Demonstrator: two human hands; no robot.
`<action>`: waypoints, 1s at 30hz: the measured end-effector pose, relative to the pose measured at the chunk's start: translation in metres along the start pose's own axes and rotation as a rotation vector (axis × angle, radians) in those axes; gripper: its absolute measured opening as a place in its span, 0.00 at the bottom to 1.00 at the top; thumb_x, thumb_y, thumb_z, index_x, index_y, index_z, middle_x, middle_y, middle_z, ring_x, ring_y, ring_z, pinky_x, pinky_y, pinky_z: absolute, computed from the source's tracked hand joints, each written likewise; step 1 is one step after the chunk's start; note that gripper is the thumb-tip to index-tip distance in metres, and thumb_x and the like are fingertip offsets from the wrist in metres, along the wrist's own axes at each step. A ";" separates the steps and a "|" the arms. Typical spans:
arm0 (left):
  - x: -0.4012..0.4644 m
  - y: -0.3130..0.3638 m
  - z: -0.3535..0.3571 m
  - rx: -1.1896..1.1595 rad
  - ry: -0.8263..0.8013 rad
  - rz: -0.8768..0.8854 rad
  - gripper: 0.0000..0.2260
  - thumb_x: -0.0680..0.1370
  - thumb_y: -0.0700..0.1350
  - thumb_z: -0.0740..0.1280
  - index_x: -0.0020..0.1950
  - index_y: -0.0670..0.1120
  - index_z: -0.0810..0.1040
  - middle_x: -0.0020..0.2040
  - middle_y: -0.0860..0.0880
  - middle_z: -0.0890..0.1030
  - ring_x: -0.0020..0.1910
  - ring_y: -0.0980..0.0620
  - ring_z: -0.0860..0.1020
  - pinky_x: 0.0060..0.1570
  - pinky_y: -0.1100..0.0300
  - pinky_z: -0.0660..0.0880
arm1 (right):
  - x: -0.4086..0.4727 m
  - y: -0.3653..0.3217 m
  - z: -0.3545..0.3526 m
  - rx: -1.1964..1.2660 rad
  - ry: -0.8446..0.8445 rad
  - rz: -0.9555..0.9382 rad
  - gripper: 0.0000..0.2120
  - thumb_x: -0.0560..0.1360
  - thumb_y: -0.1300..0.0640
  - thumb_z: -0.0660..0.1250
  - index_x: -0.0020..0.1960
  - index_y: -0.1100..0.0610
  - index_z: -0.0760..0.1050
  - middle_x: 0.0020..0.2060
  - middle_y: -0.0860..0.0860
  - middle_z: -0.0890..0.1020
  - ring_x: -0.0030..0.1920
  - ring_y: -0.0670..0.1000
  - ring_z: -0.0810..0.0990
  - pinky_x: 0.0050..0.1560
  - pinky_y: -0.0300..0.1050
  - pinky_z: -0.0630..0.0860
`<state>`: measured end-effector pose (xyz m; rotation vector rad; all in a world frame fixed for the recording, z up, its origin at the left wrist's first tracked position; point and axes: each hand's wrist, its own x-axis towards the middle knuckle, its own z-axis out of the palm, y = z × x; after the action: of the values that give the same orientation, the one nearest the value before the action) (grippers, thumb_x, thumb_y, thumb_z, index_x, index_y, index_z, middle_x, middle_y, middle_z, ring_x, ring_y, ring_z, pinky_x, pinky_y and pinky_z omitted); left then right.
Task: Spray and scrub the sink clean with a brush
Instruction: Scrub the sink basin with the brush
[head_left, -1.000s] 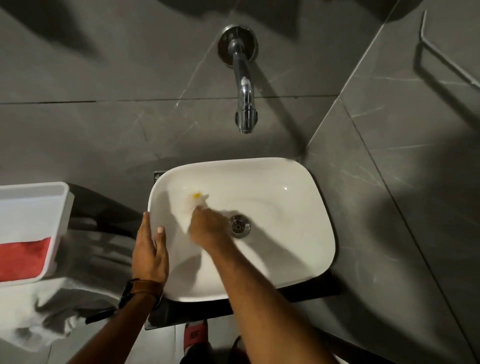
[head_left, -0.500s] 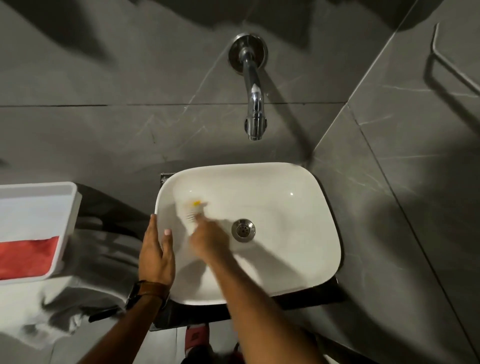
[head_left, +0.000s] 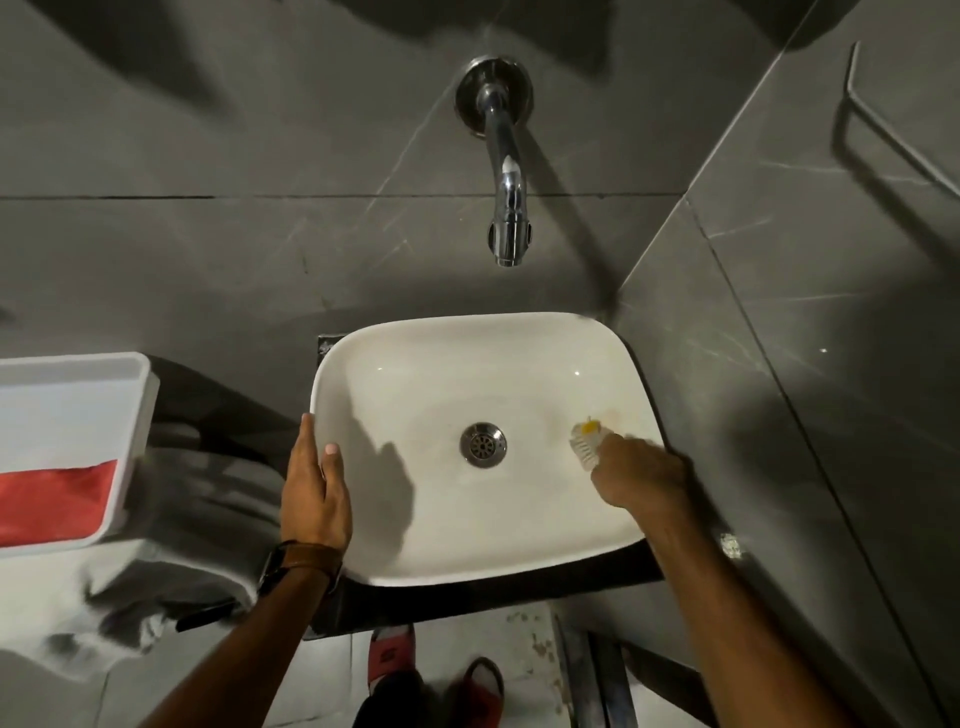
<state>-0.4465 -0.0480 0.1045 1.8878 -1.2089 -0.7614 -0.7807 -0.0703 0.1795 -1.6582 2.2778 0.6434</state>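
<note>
A white rectangular sink (head_left: 415, 551) sits on a dark counter below me, with a metal drain (head_left: 483, 444) in its middle. My right hand (head_left: 641, 475) is closed on a small brush (head_left: 587, 441) with white bristles and a yellow tip, pressed against the sink's right inner wall. Most of the brush's handle is hidden in my fist. My left hand (head_left: 314, 493) rests on the sink's left rim, fingers over the outside and thumb on the edge, with a brown watch strap at the wrist.
A chrome tap (head_left: 506, 208) juts from the grey tiled wall above the sink. At the left stands a white tray (head_left: 124, 447) with a red cloth (head_left: 52, 501) inside, over a crumpled grey cloth (head_left: 171, 525). A metal rail (head_left: 893, 124) runs along the right wall.
My right hand has swept the brush from the sink's left inner side across to its right inner wall. My left hand has stayed on the left rim.
</note>
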 end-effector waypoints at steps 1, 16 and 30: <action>0.000 0.000 -0.001 0.000 0.001 -0.001 0.28 0.82 0.64 0.51 0.80 0.55 0.55 0.76 0.46 0.68 0.68 0.44 0.73 0.60 0.51 0.72 | -0.004 -0.008 0.003 0.006 0.007 -0.011 0.17 0.80 0.53 0.57 0.63 0.53 0.79 0.61 0.53 0.83 0.62 0.57 0.82 0.58 0.47 0.74; -0.001 0.003 -0.003 0.050 -0.004 0.017 0.28 0.83 0.60 0.49 0.81 0.51 0.55 0.77 0.45 0.67 0.71 0.41 0.71 0.65 0.43 0.70 | -0.017 -0.112 0.021 0.225 0.047 -0.176 0.16 0.83 0.57 0.56 0.68 0.57 0.74 0.62 0.55 0.82 0.60 0.58 0.82 0.56 0.50 0.78; 0.004 0.021 -0.013 0.148 -0.070 0.034 0.25 0.84 0.51 0.51 0.79 0.40 0.59 0.79 0.39 0.60 0.78 0.39 0.60 0.76 0.48 0.57 | -0.079 -0.148 0.009 0.598 -0.531 -0.498 0.17 0.73 0.58 0.61 0.58 0.58 0.81 0.58 0.59 0.84 0.58 0.60 0.82 0.52 0.46 0.76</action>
<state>-0.4450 -0.0535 0.1288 1.9689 -1.3705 -0.7426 -0.6158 -0.0372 0.1768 -1.4385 1.4137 0.2077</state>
